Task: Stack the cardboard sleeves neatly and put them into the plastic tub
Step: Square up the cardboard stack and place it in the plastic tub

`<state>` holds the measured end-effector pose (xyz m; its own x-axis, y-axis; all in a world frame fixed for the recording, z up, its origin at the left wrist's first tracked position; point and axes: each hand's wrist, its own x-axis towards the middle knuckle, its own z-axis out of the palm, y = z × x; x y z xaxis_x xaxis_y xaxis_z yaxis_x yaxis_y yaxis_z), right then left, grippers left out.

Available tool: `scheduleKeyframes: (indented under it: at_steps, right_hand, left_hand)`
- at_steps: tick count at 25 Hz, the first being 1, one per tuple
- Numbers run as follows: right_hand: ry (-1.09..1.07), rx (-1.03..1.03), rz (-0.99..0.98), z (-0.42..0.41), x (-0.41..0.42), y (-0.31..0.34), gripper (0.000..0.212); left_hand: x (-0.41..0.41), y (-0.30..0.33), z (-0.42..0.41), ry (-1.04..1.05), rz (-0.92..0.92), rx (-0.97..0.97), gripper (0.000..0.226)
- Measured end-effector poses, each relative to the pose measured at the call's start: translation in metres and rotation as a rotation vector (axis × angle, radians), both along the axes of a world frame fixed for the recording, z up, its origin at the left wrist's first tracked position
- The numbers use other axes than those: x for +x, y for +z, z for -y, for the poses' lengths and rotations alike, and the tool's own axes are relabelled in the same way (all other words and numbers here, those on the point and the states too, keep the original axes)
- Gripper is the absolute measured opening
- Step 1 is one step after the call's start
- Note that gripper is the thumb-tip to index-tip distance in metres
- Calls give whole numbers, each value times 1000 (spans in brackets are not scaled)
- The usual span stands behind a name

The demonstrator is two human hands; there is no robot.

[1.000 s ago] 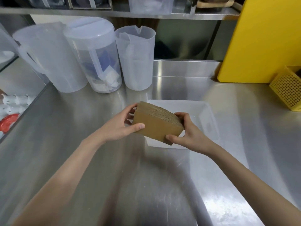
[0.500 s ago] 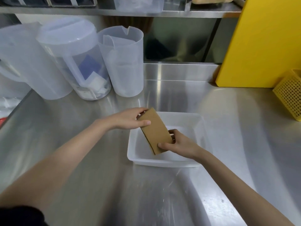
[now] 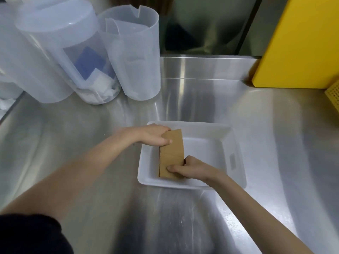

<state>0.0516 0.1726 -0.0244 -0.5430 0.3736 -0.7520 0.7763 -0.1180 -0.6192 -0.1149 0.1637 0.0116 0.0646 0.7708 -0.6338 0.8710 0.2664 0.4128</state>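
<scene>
A stack of brown cardboard sleeves (image 3: 172,153) lies inside the white plastic tub (image 3: 235,158), against its left wall, on the steel counter. My left hand (image 3: 156,136) grips the far end of the stack from the left, over the tub's rim. My right hand (image 3: 185,166) holds the near end, thumb pressed on the top sleeve. Only the top sleeve's flat face shows; the lower sleeves are hidden beneath it.
Three translucent plastic pitchers (image 3: 132,52) stand at the back left of the counter. A yellow board (image 3: 300,43) leans at the back right, with a yellow perforated basket (image 3: 333,96) beside it. A raised steel ledge (image 3: 207,66) runs behind the tub.
Both hands carried the stack from above the counter down into the tub and turned it flat along the left wall. The view tilted downward.
</scene>
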Motion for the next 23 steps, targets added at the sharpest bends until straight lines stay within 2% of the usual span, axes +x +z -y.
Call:
scheduleKeyframes:
  at_steps: [3, 6, 12, 15, 18, 23]
  right_hand:
    - [-2, 57, 8, 1, 0, -5, 50]
    - [39, 136, 74, 2, 1, -8, 39]
    - [6, 127, 53, 2, 1, -14, 37]
    - [4, 124, 37, 0, 2, -16, 36]
    - [-7, 134, 19, -3, 3, -15, 48]
    - [-145, 145, -8, -9, 1, -4, 69]
  left_hand:
    - [1, -2, -4, 11, -4, -19, 44]
    - [0, -6, -7, 9, -9, -56, 42]
    - [1, -12, -9, -19, -75, -52, 43]
    - [0, -8, -4, -3, -95, 48, 42]
    - [-6, 7, 7, 59, -57, 177, 43]
    - [-26, 18, 42, 341, 42, 436, 35]
